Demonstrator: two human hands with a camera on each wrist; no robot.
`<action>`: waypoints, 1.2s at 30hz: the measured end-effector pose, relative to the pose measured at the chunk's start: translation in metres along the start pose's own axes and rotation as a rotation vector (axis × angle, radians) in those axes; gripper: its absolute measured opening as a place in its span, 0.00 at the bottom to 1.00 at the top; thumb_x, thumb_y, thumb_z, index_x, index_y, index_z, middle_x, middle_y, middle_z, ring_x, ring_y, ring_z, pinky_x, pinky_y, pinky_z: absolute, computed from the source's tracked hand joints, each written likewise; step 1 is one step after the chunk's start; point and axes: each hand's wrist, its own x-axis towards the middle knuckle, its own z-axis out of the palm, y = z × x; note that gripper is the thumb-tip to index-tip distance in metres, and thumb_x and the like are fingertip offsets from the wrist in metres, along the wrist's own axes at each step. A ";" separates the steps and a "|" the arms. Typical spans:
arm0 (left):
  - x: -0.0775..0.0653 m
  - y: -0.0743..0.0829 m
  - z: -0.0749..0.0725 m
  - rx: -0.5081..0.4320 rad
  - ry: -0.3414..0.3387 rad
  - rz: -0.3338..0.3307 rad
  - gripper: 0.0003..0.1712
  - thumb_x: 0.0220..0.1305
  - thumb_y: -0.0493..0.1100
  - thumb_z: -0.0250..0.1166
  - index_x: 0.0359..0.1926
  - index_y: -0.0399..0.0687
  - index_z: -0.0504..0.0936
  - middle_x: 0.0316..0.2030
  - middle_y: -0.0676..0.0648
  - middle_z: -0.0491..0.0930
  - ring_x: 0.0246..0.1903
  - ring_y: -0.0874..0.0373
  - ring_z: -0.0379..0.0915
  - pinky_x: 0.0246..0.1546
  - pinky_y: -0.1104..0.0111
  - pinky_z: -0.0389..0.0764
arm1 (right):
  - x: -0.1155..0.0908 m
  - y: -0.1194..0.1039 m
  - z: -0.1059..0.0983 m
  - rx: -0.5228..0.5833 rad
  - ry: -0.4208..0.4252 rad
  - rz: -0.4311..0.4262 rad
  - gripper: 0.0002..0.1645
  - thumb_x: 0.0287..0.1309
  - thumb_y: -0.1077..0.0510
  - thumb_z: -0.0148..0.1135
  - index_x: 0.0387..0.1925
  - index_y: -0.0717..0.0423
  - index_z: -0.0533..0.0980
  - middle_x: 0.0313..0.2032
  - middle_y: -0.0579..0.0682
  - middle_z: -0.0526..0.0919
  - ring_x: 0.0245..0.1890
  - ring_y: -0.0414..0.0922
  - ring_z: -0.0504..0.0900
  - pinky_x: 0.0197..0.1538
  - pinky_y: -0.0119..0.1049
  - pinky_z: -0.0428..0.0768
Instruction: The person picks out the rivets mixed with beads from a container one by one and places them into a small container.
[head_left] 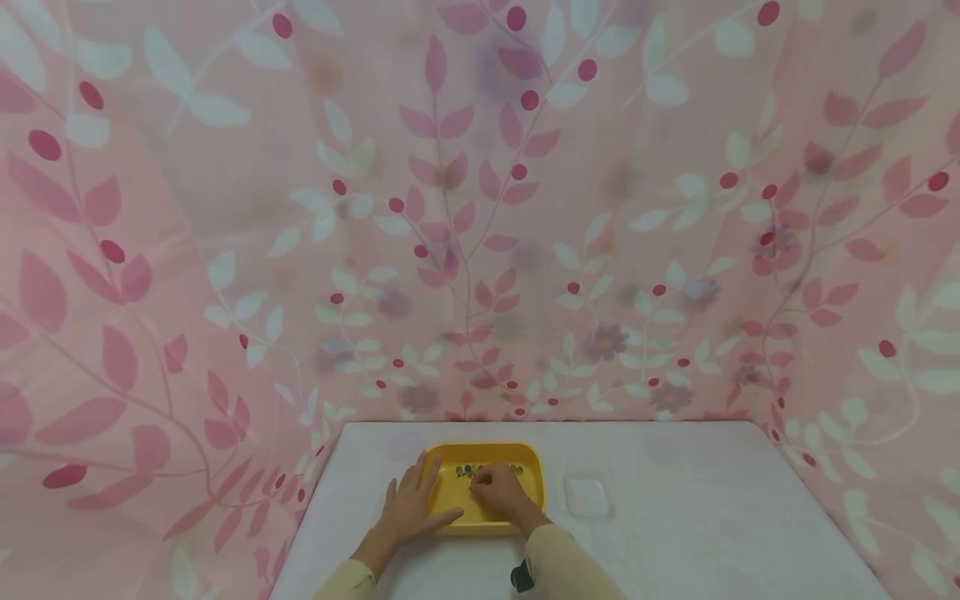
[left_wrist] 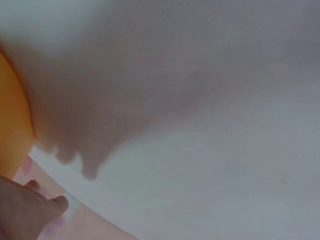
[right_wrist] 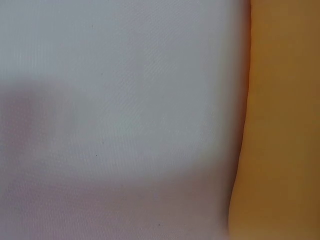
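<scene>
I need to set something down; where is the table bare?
Widest patch: the table right of the clear container. A smaller one: between left hand and the left table edge. Crowded: the yellow tray, where small pieces lie by the right hand.

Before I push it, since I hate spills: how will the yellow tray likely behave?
The tray looks like smooth plastic, so probably stiff. Low and wide, it seems unlikely to tip, but small pieces inside might slide.

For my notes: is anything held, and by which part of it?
Whether the right hand pinches anything cannot be told; the left hand rests on the yellow tray.
</scene>
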 end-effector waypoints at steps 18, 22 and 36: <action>-0.004 0.001 -0.002 -0.013 0.002 0.011 0.60 0.53 0.77 0.61 0.78 0.55 0.51 0.78 0.39 0.46 0.73 0.37 0.52 0.64 0.29 0.51 | -0.002 -0.006 -0.002 0.083 -0.054 0.019 0.09 0.59 0.57 0.69 0.38 0.57 0.87 0.33 0.42 0.86 0.34 0.41 0.77 0.41 0.35 0.80; -0.002 0.001 -0.005 0.010 0.028 0.038 0.60 0.53 0.77 0.61 0.78 0.52 0.53 0.77 0.37 0.48 0.72 0.36 0.54 0.63 0.29 0.54 | 0.000 -0.009 -0.005 0.083 -0.066 0.010 0.09 0.60 0.56 0.68 0.40 0.57 0.86 0.34 0.42 0.87 0.34 0.40 0.79 0.41 0.35 0.82; 0.001 0.001 -0.002 0.018 0.001 0.004 0.61 0.53 0.81 0.58 0.78 0.56 0.50 0.78 0.39 0.45 0.73 0.38 0.53 0.64 0.30 0.53 | -0.004 -0.024 -0.020 0.109 -0.054 -0.051 0.09 0.58 0.60 0.70 0.38 0.62 0.86 0.28 0.47 0.87 0.25 0.39 0.80 0.29 0.30 0.80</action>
